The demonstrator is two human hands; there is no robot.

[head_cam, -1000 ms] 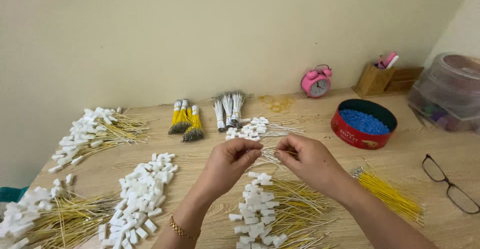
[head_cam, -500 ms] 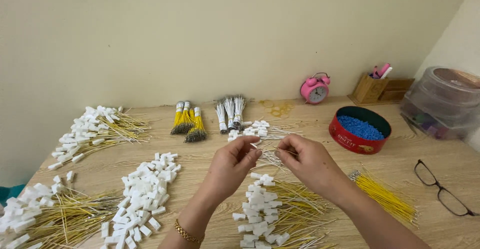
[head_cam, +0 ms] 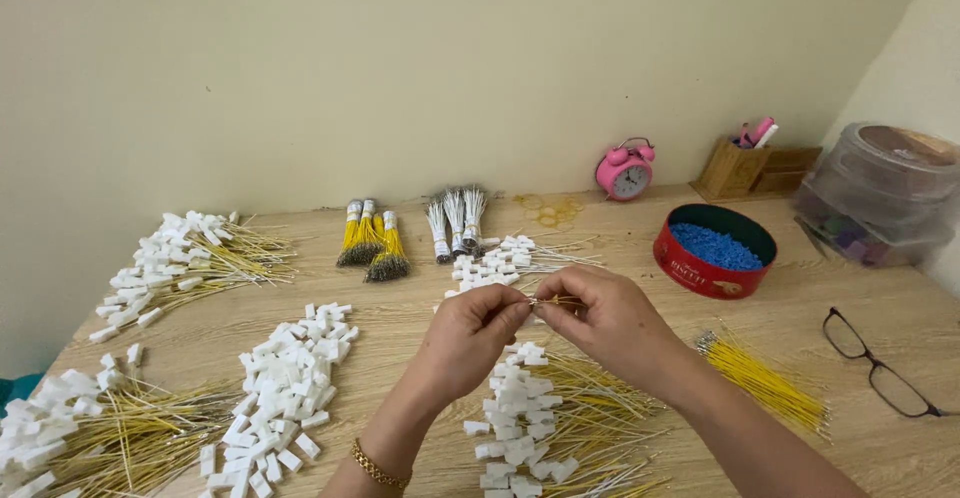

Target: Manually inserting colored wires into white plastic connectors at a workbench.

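My left hand and my right hand meet above the wooden table, fingertips pinched together on a thin yellow wire between them. Whether a white connector sits on the wire is hidden by the fingers. Directly below the hands lies a heap of white connectors on yellow wires. A loose bundle of yellow wires rests just right of my right forearm. A gold bracelet circles my left wrist.
Loose white connectors lie at front left, with wired heaps at far left and the bottom left corner. Tied yellow and white wire bundles, a red tin of blue beads, glasses, a pink alarm clock and a plastic container surround them.
Both hands stay pinched together over the heap, shifting only slightly. The view has tilted a little, so the table items sit marginally differently in frame.
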